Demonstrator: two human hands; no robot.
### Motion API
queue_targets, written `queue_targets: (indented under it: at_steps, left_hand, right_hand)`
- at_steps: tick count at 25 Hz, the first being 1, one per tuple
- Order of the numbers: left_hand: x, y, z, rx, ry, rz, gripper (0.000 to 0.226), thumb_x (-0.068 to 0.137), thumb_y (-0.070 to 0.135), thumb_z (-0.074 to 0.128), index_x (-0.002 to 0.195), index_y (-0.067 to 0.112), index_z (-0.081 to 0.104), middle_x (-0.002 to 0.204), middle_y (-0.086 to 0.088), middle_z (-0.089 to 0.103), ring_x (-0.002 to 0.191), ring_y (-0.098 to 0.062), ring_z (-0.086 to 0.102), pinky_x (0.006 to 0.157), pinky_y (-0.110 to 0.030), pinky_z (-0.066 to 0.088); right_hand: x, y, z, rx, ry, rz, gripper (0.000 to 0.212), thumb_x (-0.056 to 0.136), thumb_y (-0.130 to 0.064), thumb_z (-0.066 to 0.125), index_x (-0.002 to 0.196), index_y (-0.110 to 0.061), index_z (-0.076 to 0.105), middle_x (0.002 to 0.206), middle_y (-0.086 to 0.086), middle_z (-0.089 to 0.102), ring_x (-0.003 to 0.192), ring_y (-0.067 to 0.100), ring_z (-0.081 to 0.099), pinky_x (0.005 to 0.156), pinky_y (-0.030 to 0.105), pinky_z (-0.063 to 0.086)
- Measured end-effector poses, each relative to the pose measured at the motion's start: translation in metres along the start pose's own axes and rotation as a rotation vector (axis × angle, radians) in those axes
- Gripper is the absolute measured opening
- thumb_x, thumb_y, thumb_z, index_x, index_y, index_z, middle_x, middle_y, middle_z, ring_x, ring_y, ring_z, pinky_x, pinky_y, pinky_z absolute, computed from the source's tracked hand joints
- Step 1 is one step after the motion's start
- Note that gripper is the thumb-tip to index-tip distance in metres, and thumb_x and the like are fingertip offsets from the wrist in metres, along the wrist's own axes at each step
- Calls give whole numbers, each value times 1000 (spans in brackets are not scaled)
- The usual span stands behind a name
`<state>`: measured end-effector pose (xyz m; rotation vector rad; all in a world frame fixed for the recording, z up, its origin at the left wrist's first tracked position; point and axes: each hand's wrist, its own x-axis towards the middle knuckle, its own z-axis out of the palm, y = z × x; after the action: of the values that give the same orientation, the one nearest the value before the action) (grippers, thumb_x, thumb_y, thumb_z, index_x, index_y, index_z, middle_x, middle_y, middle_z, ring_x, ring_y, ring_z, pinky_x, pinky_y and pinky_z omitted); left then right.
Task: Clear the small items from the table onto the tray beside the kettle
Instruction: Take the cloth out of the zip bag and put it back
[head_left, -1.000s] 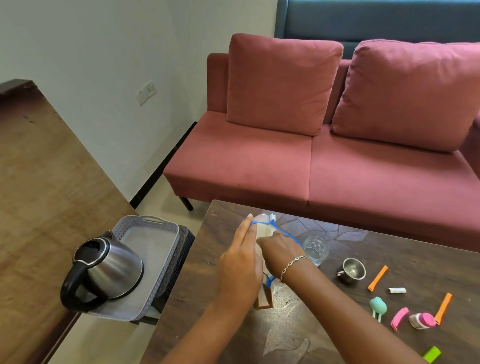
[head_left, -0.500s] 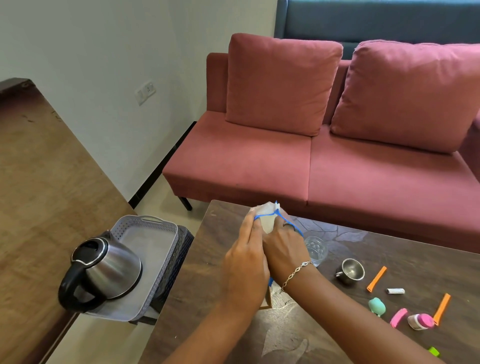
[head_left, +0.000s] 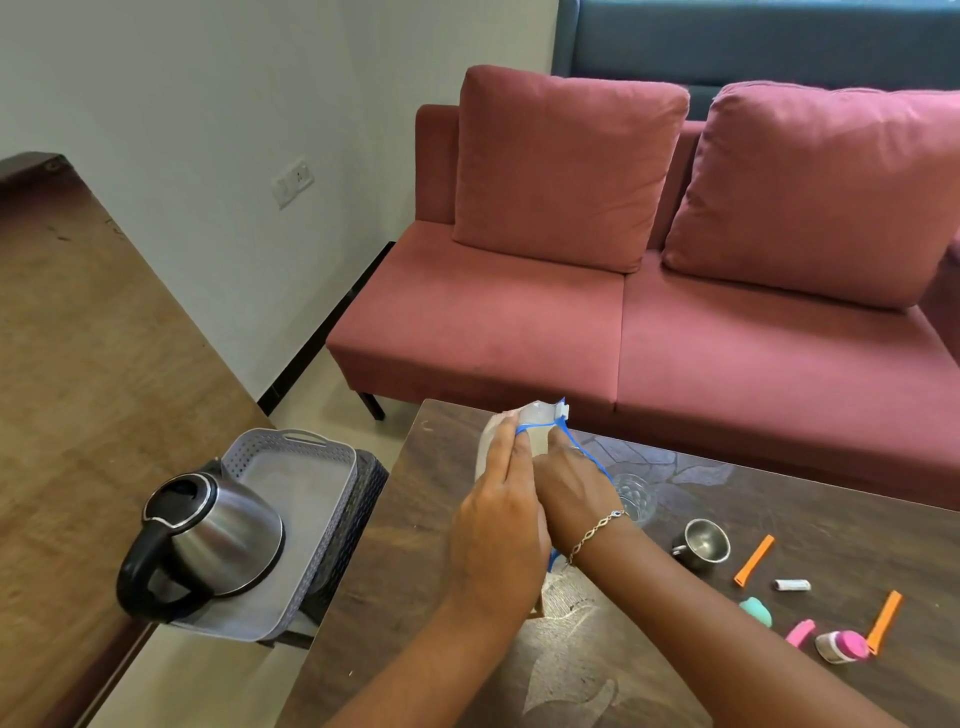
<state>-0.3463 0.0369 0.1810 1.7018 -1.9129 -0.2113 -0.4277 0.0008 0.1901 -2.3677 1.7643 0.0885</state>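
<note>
While both of my hands are busy with the clear plastic zip bag with a blue rim (head_left: 540, 415), none of the small things is on the tray. My left hand (head_left: 498, 519) lies along the bag's side, fingers close together with their tips nipping the rim; I cannot see its thumb. My right hand (head_left: 571, 486) has its fingers curled on the rim's other side.

The bag is slack and slippery, so I judge a hard tug could pull it free. My right forearm passes just beside the clear glass tumbler (head_left: 636, 496) and the small steel cup (head_left: 701, 540). A careless swing there could knock either over.

Beyond them lie 2 orange plastic clips (head_left: 753, 561), a white stubby tube (head_left: 790, 584), a teal rubbery piece (head_left: 756, 610), a pink bar (head_left: 800, 633) and a pink-capped little bottle (head_left: 841, 646), all apart on the dark wooden coffee table (head_left: 395, 597).

The grey perforated plastic tray (head_left: 291, 441) sits left of the table, across a gap, on a black woven stool (head_left: 371, 488). The steel kettle with a black handle (head_left: 218, 540) fills its near end, so anything dropped short could fall to the floor.

Farther off are a red fabric sofa (head_left: 519, 338) with 2 cushions, and a pale wall bearing a white socket (head_left: 293, 179).
</note>
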Motion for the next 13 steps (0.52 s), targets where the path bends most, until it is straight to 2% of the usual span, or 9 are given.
queue_targets:
  at_steps: [4, 6, 8, 11, 13]
  left_hand:
    - [1, -5, 3, -16, -75, -76, 50, 66, 1, 42, 112, 4, 61, 129, -8, 59, 72, -21, 70, 47, -24, 50]
    - [6, -6, 0, -78, -127, -125, 56, 72, -9, 46, 126, 5, 52, 142, -5, 45, 96, -28, 66, 71, -32, 53]
    - [11, -7, -4, -69, -170, -163, 59, 80, -10, 44, 136, 9, 41, 151, 1, 31, 117, -28, 55, 90, -35, 45]
    - [19, -13, -2, -54, -206, -203, 61, 83, -7, 40, 140, 14, 34, 153, 6, 24, 124, -24, 48, 97, -33, 39]
    - [21, -16, -1, -74, -235, -231, 61, 82, -7, 38, 140, 15, 34, 153, 5, 24, 125, -24, 46, 99, -33, 37]
  right_hand:
    - [10, 1, 8, -7, 29, -63, 25, 89, -3, 39, 105, -7, 58, 111, 11, 56, 85, 26, 56, 64, 27, 31]
    - [9, 3, 4, 12, 84, -125, 26, 87, 0, 40, 106, -5, 56, 110, 11, 57, 88, 28, 58, 63, 28, 31]
    - [6, 2, 3, 74, 164, -138, 30, 84, 4, 42, 107, -4, 58, 111, 9, 57, 94, 29, 59, 65, 30, 35]
    - [6, 7, 2, 274, 323, -101, 20, 77, 7, 50, 84, -2, 67, 96, 10, 64, 81, 32, 63, 65, 32, 48]
    - [5, 10, -2, 475, 462, -78, 15, 70, 7, 57, 70, -2, 69, 84, 7, 65, 69, 24, 62, 62, 27, 50]
